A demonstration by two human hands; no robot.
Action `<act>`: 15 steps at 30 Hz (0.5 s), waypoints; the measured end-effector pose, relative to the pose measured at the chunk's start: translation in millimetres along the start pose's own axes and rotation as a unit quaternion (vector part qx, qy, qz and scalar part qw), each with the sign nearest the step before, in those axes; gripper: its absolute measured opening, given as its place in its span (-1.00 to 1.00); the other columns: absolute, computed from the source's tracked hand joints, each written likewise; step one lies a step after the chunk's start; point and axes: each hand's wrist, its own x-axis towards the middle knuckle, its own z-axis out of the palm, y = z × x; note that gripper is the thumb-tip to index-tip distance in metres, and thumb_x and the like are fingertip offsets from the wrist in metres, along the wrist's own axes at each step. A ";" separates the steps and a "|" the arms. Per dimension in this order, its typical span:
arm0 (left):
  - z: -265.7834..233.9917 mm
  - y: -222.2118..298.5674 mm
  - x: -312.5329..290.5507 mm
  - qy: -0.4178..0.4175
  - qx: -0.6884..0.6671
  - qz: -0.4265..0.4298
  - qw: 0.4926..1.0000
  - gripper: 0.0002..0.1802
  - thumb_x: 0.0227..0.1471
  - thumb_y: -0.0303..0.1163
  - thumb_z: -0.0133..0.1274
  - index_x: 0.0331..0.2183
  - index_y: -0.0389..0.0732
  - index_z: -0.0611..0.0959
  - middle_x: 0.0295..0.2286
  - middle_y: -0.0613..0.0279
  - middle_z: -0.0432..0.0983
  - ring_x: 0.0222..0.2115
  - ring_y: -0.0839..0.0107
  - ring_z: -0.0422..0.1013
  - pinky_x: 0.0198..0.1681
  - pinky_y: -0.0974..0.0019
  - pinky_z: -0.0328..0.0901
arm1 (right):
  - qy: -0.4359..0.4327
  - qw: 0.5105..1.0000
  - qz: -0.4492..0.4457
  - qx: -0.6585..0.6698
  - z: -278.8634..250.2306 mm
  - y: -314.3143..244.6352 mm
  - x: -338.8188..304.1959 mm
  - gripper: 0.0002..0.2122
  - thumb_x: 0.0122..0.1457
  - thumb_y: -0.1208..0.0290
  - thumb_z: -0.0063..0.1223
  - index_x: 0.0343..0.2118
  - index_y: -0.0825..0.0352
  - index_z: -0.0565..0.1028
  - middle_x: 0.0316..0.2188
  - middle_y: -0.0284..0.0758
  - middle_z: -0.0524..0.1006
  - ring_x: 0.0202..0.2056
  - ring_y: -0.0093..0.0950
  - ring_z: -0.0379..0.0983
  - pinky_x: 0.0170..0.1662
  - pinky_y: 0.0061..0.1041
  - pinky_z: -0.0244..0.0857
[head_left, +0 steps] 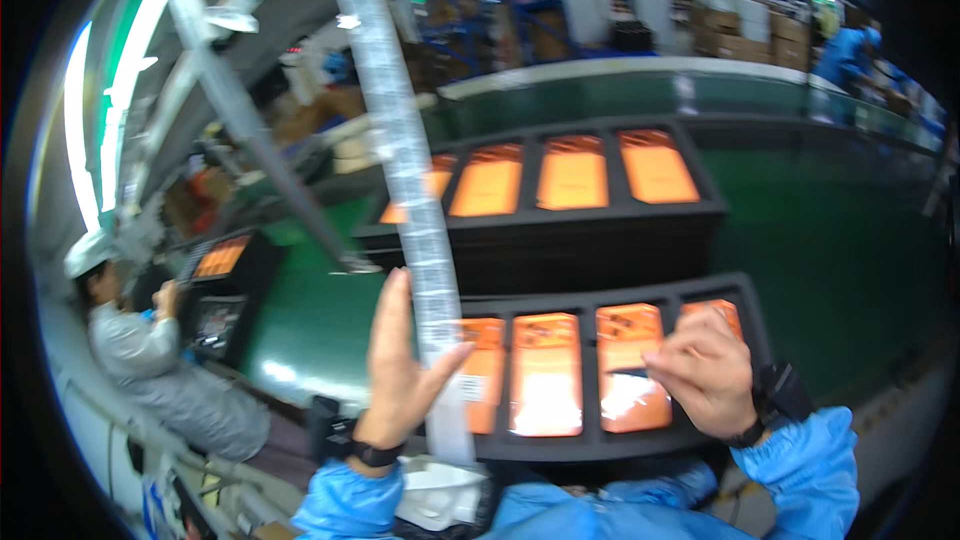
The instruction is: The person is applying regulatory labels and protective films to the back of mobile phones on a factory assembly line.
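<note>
A black tray (755, 325) lies in front of me with several flat orange rectangular packs (546, 380) in its compartments. The leftmost pack (482, 370) bears a small white label (471, 387). My left hand (400, 375) is open, thumb apart from the upright fingers, beside a long pale strip of printed labels (425, 240). The thumb overlaps the strip; whether it presses on it I cannot tell. Above the right side of the tray, my right hand (705, 370) is closed in a pinch. A small dark shape shows at its fingertips, too blurred to name.
Behind the near tray, a stack of black trays (600, 250) holds more orange packs (573, 172) on the green conveyor belt (830, 210). A grey metal post (250, 120) slants at left. Another person (150, 330) works at a further tray there. Cardboard boxes (745, 35) stand far back.
</note>
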 end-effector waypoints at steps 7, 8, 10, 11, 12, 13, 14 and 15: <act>98.8 124.4 27.3 -0.310 -0.147 0.252 0.905 -0.53 -0.18 -0.40 0.23 -0.15 -0.29 0.55 -0.13 -0.04 0.39 -0.09 0.01 0.34 0.00 0.12 0.24 | 0.057 0.992 0.087 -0.069 -72.9 26.7 -24.9 -0.80 -0.15 0.57 0.28 -0.38 0.33 0.58 -0.51 -0.36 0.55 -0.38 -0.39 0.42 -0.20 -0.44 0.22; 117.8 132.4 24.2 -0.334 -0.151 0.270 0.890 -0.58 -0.17 -0.37 0.22 -0.19 -0.29 0.57 -0.17 -0.05 0.40 -0.12 0.01 0.35 -0.04 0.12 0.25 | 0.049 0.992 0.100 -0.067 -78.4 28.8 -28.4 -0.83 -0.15 0.58 0.28 -0.42 0.33 0.58 -0.51 -0.36 0.56 -0.38 -0.39 0.43 -0.20 -0.45 0.22; 163.9 141.2 13.7 -0.399 -0.145 0.293 0.856 -0.68 -0.19 -0.41 0.17 -0.29 -0.32 0.58 -0.31 0.02 0.43 -0.20 0.10 0.38 -0.15 0.15 0.27 | 0.042 0.990 0.117 -0.064 -89.8 37.4 -40.4 -0.85 -0.15 0.58 0.27 -0.45 0.33 0.58 -0.51 -0.35 0.56 -0.38 -0.39 0.43 -0.20 -0.45 0.22; 183.4 139.2 3.2 -0.418 -0.127 0.301 0.848 -0.76 -0.25 -0.44 0.16 -0.40 -0.29 0.60 -0.38 0.06 0.43 -0.24 0.12 0.40 -0.23 0.16 0.30 | 0.038 0.988 0.139 -0.061 -92.3 43.1 -46.3 -0.86 -0.16 0.59 0.26 -0.47 0.33 0.57 -0.51 -0.36 0.56 -0.38 -0.39 0.43 -0.20 -0.46 0.23; 199.5 136.8 -9.8 -0.409 -0.116 0.335 0.841 -0.80 -0.29 -0.47 0.15 -0.46 -0.27 0.60 -0.39 0.06 0.45 -0.26 0.13 0.42 -0.31 0.16 0.32 | 0.036 0.987 0.151 -0.050 -93.1 45.3 -47.8 -0.87 -0.18 0.60 0.24 -0.49 0.33 0.57 -0.51 -0.36 0.56 -0.38 -0.38 0.43 -0.21 -0.46 0.23; 198.8 143.4 -17.2 -0.415 -0.080 0.329 0.845 -0.81 -0.29 -0.49 0.12 -0.45 -0.26 0.62 -0.36 0.05 0.45 -0.28 0.15 0.42 -0.34 0.15 0.34 | 0.039 0.986 0.153 -0.060 -97.2 41.6 -49.1 -0.87 -0.19 0.61 0.23 -0.50 0.34 0.56 -0.51 -0.35 0.56 -0.38 -0.38 0.42 -0.22 -0.46 0.23; 200.0 143.9 -23.6 -0.422 -0.047 0.322 0.846 -0.81 -0.28 -0.50 0.11 -0.45 -0.24 0.62 -0.36 0.07 0.45 -0.28 0.16 0.42 -0.35 0.16 0.36 | 0.040 0.985 0.154 -0.061 -98.8 41.8 -52.5 -0.87 -0.20 0.62 0.22 -0.51 0.34 0.55 -0.52 -0.35 0.56 -0.38 -0.38 0.41 -0.23 -0.46 0.23; 206.5 151.5 -30.9 -0.373 -0.057 0.323 0.868 -0.82 -0.26 -0.51 0.11 -0.44 -0.25 0.62 -0.36 0.09 0.43 -0.25 0.18 0.40 -0.34 0.17 0.37 | 0.048 0.983 0.166 -0.061 -104.7 40.7 -58.3 -0.87 -0.21 0.63 0.22 -0.52 0.35 0.54 -0.52 -0.34 0.55 -0.39 -0.39 0.40 -0.24 -0.46 0.23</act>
